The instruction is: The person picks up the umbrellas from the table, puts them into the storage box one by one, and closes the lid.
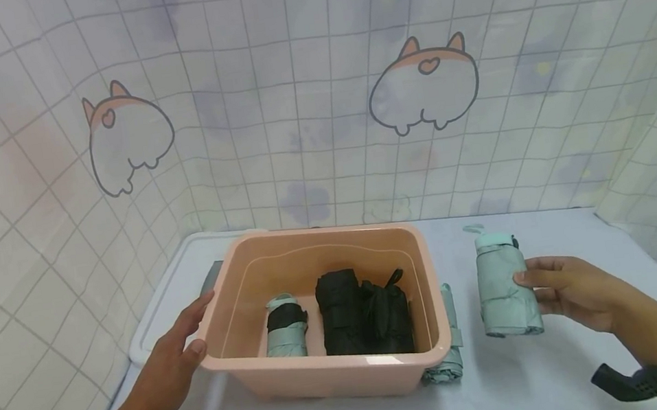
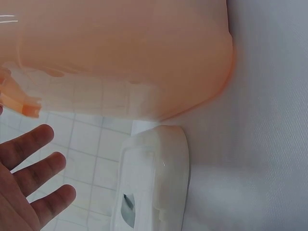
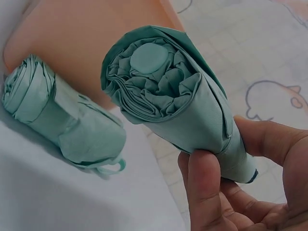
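Note:
A peach plastic bin (image 1: 339,377) stands on the white tabletop. Inside it are a light green folded umbrella (image 1: 287,341) with a black band and two black folded umbrellas (image 1: 341,314). At the bin's left rim rests my left hand (image 1: 165,365); in the left wrist view its fingers (image 2: 38,168) are loosely spread. To the right of the bin, my right hand (image 1: 570,287) pinches a light green folded umbrella (image 1: 505,292) between thumb and fingers, holding it upright. Another green folded umbrella (image 3: 67,115) lies against the bin's right side, partly hidden in the head view.
A white lid (image 1: 157,300) with a grey part lies behind and left of the bin. Grid-patterned curtains with cartoon drawings (image 1: 421,85) enclose the table (image 1: 563,236) at the back and sides.

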`<state>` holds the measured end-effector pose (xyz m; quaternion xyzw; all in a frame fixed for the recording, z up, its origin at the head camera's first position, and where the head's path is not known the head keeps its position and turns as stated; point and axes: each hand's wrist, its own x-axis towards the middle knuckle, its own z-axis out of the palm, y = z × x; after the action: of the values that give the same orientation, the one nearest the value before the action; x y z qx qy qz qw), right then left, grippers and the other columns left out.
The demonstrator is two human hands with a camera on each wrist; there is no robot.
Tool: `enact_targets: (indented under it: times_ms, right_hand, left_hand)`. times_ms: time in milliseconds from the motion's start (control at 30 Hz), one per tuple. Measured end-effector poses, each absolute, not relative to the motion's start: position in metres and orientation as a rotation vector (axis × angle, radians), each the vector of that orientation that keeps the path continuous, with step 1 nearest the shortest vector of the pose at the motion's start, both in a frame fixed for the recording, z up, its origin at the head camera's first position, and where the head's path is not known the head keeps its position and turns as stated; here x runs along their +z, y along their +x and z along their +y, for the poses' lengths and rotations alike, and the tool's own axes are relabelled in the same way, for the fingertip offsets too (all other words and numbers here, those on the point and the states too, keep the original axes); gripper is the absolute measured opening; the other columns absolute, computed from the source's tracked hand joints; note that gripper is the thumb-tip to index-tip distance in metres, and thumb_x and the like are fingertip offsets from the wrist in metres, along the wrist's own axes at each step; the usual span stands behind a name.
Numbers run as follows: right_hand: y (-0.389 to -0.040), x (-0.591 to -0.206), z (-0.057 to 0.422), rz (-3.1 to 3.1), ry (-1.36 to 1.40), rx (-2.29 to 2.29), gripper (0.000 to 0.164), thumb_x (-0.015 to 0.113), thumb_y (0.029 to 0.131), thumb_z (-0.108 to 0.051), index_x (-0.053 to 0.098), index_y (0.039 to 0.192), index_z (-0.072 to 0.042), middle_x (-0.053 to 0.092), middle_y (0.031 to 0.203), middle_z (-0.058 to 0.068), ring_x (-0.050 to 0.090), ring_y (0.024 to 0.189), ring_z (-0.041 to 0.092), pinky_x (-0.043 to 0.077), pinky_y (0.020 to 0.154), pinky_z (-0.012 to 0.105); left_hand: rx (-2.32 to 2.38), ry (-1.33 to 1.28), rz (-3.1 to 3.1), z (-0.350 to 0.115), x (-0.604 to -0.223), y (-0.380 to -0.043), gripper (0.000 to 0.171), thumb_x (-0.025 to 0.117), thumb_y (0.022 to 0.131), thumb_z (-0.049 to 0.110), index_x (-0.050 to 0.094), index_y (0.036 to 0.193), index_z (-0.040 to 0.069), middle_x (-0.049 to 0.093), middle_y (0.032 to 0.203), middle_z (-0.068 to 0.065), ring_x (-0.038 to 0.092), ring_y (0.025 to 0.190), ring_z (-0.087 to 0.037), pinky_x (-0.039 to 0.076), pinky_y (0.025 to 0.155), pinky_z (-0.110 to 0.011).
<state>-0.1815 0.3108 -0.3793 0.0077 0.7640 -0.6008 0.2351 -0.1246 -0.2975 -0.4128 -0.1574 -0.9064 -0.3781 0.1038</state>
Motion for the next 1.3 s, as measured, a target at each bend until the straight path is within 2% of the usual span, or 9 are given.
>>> enact_targets:
  times_ms: [700,1300]
  right_hand:
    - [-0.186,-0.359,0.308,2.117,-0.057,-1.668,0.074,0.058,0.107,-0.024,0.018,0.151,0.019,0.065,0.116,0.004,0.067,0.105,0.019,0.055,0.090,0.033]
    - [-0.188,-0.340,0.296,2.140,-0.150,-1.696,0.069,0.056,0.108,-0.023,0.021,0.152,0.017,0.063,0.122,0.005,0.067,0.108,0.021,0.055,0.090,0.033]
  left_hand:
    - [-1.131,-0.461,-2.674,-0.300,-0.417,-0.125,0.061,0.031,0.105,0.063,0.028,0.161,0.039,0.048,0.151,-0.023,0.050,0.126,-0.058,0.048,0.081,-0.073]
    - [-1.136,-0.491,-2.653,-0.298,-0.414,-0.125,0.061,0.032,0.106,0.061,0.028,0.162,0.036,0.049,0.150,-0.022,0.051,0.126,-0.057,0.048,0.081,-0.073]
